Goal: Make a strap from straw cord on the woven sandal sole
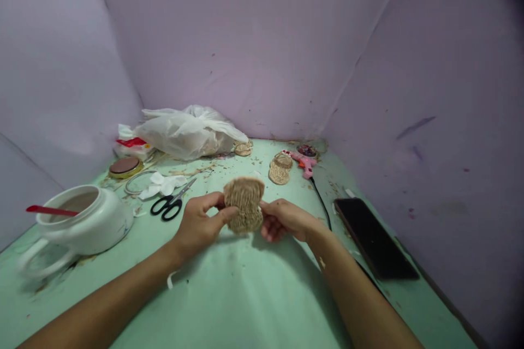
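The left hand (202,222) and right hand (290,219) grip the woven piece (244,196) by opposite edges, above the bench (245,305). Beyond it, a similar piece (279,173) lies beside the glue gun (308,166); scissors (168,205) lie left.

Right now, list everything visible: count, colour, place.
Woven piece: 1, tan, centre
Glue gun: 1, pink, right
Slipper: 1, tan, beside glue gun
Dish: 1, dark, back right
Phone: 1, black, right
Cord: 1, black, right
Scissors: 1, black, left
Cloth: 1, white, behind scissors
Ring: 1, grey, beside cloth
Pot: 1, white, left
Stick: 1, red, in pot
Round box: 1, brown, left
Bag: 1, white, back
Packet: 1, red/white, beside bag
Disc: 1, tan, beside bag
Scraps: many, brown, scattered
Table: 1, green, below
Walls: 3, purple, around
Left hand: 1, bare, holding woven piece
Right hand: 1, bare, at woven piece
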Demonstrator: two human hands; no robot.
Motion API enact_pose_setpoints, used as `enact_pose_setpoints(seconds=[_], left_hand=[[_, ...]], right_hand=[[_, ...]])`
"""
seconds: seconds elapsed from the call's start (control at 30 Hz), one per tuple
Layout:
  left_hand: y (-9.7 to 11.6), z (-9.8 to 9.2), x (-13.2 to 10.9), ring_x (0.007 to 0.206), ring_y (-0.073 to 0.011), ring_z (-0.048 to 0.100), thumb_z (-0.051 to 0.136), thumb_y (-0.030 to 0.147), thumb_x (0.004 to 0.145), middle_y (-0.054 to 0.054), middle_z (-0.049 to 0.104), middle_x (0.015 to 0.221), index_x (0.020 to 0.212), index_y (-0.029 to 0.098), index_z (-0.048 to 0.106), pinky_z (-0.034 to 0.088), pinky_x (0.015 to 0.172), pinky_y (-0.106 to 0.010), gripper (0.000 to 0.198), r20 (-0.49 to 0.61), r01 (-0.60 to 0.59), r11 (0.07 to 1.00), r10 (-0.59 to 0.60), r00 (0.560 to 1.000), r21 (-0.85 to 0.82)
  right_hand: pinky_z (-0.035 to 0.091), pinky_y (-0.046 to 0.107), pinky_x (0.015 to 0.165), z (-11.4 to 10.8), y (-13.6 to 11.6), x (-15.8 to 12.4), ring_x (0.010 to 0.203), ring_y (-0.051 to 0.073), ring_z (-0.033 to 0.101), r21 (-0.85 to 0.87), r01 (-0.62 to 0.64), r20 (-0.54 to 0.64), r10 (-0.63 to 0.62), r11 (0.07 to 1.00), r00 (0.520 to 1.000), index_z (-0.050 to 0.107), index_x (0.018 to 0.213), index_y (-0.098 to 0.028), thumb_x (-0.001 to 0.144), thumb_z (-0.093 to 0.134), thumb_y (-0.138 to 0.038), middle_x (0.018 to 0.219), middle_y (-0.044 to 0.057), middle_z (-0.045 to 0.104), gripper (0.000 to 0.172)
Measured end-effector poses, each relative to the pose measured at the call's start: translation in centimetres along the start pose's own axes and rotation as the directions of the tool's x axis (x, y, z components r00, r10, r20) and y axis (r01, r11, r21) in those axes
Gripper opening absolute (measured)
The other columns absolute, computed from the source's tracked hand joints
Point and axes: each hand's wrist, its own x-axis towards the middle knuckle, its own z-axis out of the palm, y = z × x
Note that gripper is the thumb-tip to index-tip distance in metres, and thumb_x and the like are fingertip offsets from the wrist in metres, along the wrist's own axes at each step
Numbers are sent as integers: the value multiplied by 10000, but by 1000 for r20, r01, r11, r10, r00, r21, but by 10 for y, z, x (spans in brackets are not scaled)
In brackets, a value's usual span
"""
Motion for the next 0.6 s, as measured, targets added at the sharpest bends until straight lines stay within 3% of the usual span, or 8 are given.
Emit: enact_pose_setpoints(seconds=[0.07,0.13,0.2,0.27,0.33,0.47,0.6], left_hand=[[2,2,2,567,-132,521,487,417,761,-14,572,615,676,154,541,434,567,-262,282,136,288,946,-269,953,-148],[-1,5,3,485,-121,472,417,481,777,-17,545,550,607,159,521,381,491,-251,379,268,450,889,-414,870,-87],[-5,7,3,433,-111,392,393,500,779,-5,472,463,493,173,464,301,456,-247,441,234,426,891,-453,860,158],[-9,7,1,430,-107,339,404,482,779,7,417,429,440,180,411,247,462,-250,454,134,331,877,-395,909,347],[-13,4,0,441,-110,345,404,460,785,12,425,434,455,180,422,245,477,-251,434,90,304,874,-362,928,380],[-26,3,-2,450,-112,383,408,439,786,21,444,439,486,174,464,286,493,-246,404,57,374,871,-411,910,320],[-34,7,-7,476,-122,437,410,411,799,15,493,466,526,170,513,337,511,-246,379,19,382,843,-420,907,378]], right_hand=[[398,202,299,0,2,-4,310,125,509,-180,-71,-29,67,981,997,617,613,-96,799,486,-442,403,66,587,413],[389,177,313,-3,2,-5,308,96,494,-295,-102,-113,71,950,991,622,630,-111,816,470,-429,411,35,586,399],[382,159,331,-8,2,-5,316,71,483,-301,-104,-181,50,948,982,622,682,-123,831,465,-378,459,18,607,335],[377,154,341,-12,3,-4,323,59,477,-285,-105,-211,45,953,976,618,713,-131,835,464,-351,501,16,625,295],[381,161,349,-15,4,-3,331,61,479,-287,-113,-228,47,951,973,617,707,-133,827,476,-338,518,20,632,276],[388,178,353,-16,5,-4,327,68,472,-322,-138,-259,53,936,964,601,639,-138,801,506,-308,486,16,610,253],[392,196,359,-17,4,-4,326,83,475,-388,-161,-289,46,908,956,559,550,-148,782,509,-271,438,11,574,268]])
